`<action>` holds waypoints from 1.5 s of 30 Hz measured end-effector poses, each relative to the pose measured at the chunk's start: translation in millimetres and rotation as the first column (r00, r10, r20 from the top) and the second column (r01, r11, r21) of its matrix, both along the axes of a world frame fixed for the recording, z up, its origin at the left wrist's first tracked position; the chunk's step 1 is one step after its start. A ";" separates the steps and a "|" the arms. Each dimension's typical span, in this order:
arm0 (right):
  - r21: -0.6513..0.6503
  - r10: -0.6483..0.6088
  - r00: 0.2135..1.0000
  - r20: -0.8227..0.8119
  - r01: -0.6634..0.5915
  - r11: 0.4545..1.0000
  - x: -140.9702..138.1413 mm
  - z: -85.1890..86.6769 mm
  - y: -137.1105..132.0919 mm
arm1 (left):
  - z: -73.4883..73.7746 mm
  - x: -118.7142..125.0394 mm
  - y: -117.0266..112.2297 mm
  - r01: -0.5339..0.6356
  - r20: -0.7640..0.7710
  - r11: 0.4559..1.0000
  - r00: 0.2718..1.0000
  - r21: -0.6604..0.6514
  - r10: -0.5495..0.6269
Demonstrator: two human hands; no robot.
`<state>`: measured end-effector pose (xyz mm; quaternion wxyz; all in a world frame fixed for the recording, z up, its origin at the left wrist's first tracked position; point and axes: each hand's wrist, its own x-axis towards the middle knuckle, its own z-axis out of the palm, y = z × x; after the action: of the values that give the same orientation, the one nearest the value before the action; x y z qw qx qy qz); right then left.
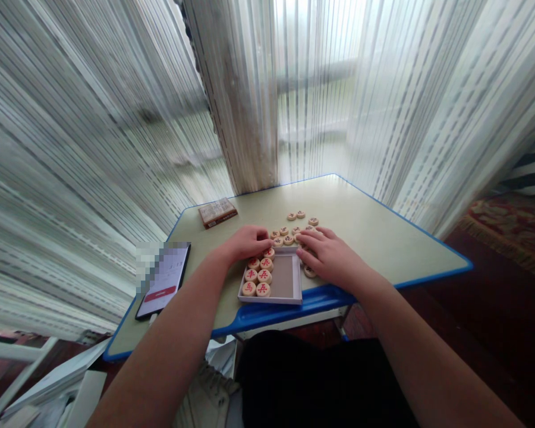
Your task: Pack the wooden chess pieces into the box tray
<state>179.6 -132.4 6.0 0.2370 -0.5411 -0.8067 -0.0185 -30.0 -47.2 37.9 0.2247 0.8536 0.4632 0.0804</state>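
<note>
A shallow white box lies near the front edge of the table. Two columns of round wooden Chinese chess pieces with red characters fill its left side; the grey-brown bottom shows on the right. My left hand is curled at the box's far left corner, covering some pieces; whatever its fingertips grip is hidden. To the right of the box, my right hand has its fingers stretched out over loose pieces, with the thumb by the box's rim. Several loose pieces with dark characters lie beyond the box.
At the table's back left sits a brown printed box. A tablet with a lit screen lies along the left edge. The blue-edged table stands against striped sheer curtains. A patterned fringed cloth is at the far right.
</note>
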 end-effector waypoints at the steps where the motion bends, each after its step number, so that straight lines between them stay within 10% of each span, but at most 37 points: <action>1: -0.010 0.005 1.000 0.011 -0.005 1.000 0.0 -0.5 0.1 | 0.4 0.1 -0.3 0.001 -0.003 1.000 1.000 0.004 -0.001; 45: -0.005 0.019 0.991 -0.134 -0.020 1.000 -2.8 3.4 2.6 | -3.1 -0.5 3.5 0.001 -0.007 0.999 1.000 0.032 -0.001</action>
<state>176.8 -129.9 9.4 0.2892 -0.5340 -0.7942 0.0226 -30.5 -43.8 34.8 0.2094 0.8576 0.4621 0.0848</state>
